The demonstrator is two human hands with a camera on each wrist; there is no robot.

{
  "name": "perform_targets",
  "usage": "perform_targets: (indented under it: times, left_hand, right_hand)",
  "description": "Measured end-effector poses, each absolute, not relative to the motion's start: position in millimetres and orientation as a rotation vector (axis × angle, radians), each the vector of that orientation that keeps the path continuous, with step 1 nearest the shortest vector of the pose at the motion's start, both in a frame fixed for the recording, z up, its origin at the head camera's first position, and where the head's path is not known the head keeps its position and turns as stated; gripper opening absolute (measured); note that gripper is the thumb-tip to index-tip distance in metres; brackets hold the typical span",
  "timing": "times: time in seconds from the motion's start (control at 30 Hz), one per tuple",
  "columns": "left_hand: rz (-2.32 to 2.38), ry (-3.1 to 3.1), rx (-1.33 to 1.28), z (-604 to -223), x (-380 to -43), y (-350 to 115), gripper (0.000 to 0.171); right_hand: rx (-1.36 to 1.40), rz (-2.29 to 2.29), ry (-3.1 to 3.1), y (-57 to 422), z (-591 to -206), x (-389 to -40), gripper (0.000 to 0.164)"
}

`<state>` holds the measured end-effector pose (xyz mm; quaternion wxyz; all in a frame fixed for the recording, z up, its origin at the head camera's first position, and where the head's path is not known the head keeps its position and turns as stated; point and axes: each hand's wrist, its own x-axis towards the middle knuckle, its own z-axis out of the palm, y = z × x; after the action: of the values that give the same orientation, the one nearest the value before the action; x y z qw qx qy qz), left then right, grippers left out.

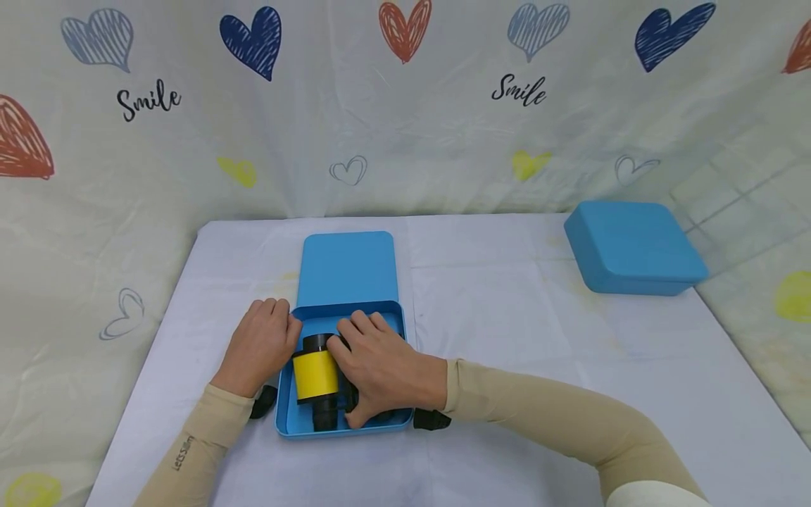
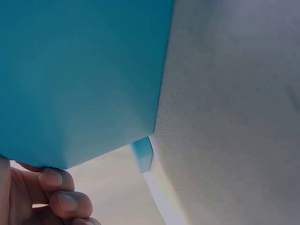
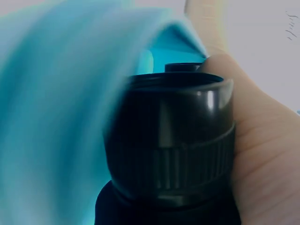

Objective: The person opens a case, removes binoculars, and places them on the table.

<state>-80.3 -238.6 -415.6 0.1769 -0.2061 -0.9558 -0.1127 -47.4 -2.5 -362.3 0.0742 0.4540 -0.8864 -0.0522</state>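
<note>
A blue box (image 1: 282, 415) lies open at the table's near middle, its lid (image 1: 347, 267) folded back flat behind it. Inside rests a pair of yellow and black binoculars (image 1: 316, 375), one barrel showing and the other mostly under my right hand (image 1: 386, 370). That hand grips them from above, fingers toward the far end and thumb at the near end. A ribbed black eyepiece (image 3: 173, 117) fills the right wrist view beside the palm. My left hand (image 1: 261, 345) holds the box's far left edge; its curled fingers (image 2: 65, 190) show at the blue wall in the left wrist view.
Another blue box (image 1: 636, 246), shut, stands at the table's far right corner. A white cloth (image 1: 519, 436) covers the table. Behind hangs a pale curtain (image 1: 431, 127) printed with hearts.
</note>
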Motion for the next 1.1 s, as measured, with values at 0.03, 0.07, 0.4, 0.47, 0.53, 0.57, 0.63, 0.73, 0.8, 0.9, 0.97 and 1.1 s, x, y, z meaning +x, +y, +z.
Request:
perform_targets:
  times: [0.03, 0.07, 0.4, 0.47, 0.53, 0.57, 0.63, 0.73, 0.8, 0.9, 0.97, 1.1]
  left_hand:
    - [-0.321, -2.711, -0.580, -416, -80, -239, 0.020]
    - [-0.323, -2.716, -0.576, -416, -80, -238, 0.020]
    - [-0.229, -2.638, -0.682, -417, -81, -240, 0.017]
    - [-0.181, -2.610, -0.719, -418, -81, -242, 0.015]
    - [-0.125, -2.590, -0.753, -418, -81, -242, 0.015]
    - [-0.108, -2.586, -0.759, -418, -81, -243, 0.015]
    - [-0.118, -2.596, -0.741, -418, -81, -242, 0.015]
    - [-0.172, -2.630, -0.691, -417, -80, -241, 0.016]
    - [-0.222, -2.650, -0.648, -417, -79, -239, 0.017]
    - [-0.270, -2.661, -0.605, -417, -79, -238, 0.019]
    - [-0.271, -2.657, -0.598, -417, -79, -237, 0.020]
    - [-0.266, -2.656, -0.587, -417, -79, -237, 0.021]
  right_hand:
    - [1.362, -0.152, -2.658, -2, -361, -47, 0.096]
    - [1.360, -0.149, -2.654, -1, -361, -47, 0.096]
    - [1.356, -0.112, -2.641, 3, -351, -43, 0.096]
    - [1.355, -0.090, -2.647, 4, -348, -43, 0.096]
    - [1.352, -0.070, -2.650, 6, -345, -43, 0.096]
    - [1.349, -0.065, -2.651, 7, -344, -43, 0.096]
    - [1.345, -0.051, -2.652, 10, -342, -43, 0.096]
    - [1.341, -0.040, -2.652, 14, -340, -44, 0.095]
    - [1.338, -0.028, -2.650, 16, -339, -44, 0.093]
    - [1.336, -0.010, -2.640, 20, -338, -45, 0.091]
    - [1.333, 0.001, -2.631, 23, -338, -45, 0.090]
    - [1.323, 0.008, -2.612, 28, -337, -46, 0.088]
